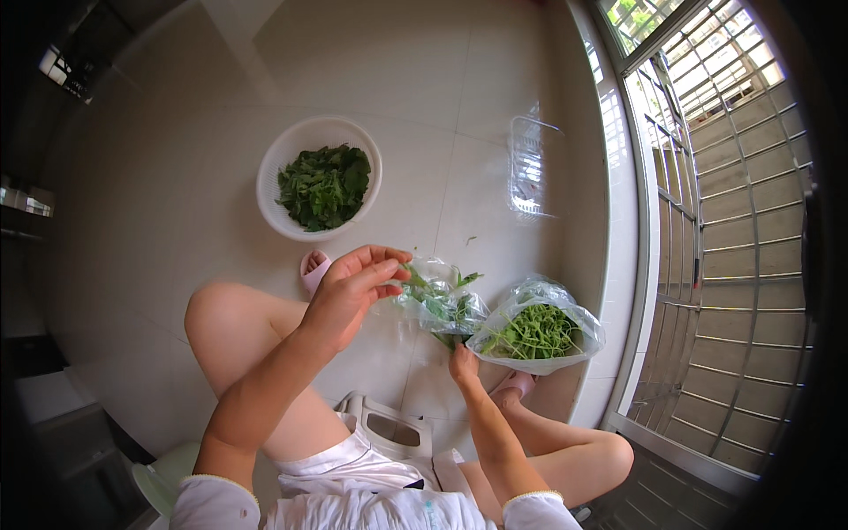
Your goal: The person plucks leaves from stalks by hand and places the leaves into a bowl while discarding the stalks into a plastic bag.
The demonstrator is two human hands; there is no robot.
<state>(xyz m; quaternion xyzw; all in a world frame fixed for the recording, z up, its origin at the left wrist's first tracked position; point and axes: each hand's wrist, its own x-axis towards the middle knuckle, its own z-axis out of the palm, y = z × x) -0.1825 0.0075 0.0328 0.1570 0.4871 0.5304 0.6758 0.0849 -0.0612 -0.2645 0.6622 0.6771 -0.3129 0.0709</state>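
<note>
My left hand [352, 287] is raised over the floor, thumb and fingers drawn together beside a clear plastic bag [413, 311] and some leafy green stems [461, 305]. What lies between those fingertips is too small to tell. Closer to my body, my right hand [462, 362] closes around the lower ends of the greens, under the clear bag. Right beside it stands an open plastic bag [579, 349] of thin, curled green stems [533, 334]. Farther off, a round white basket [265, 187] holds dark green leaves [323, 187].
A clear plastic tray [534, 168] lies near the right wall on the tiled floor [415, 79]. Small green scraps [471, 239] lie before me. A low stool [389, 426] is between my legs. Barred metal doors [680, 230] line the right side.
</note>
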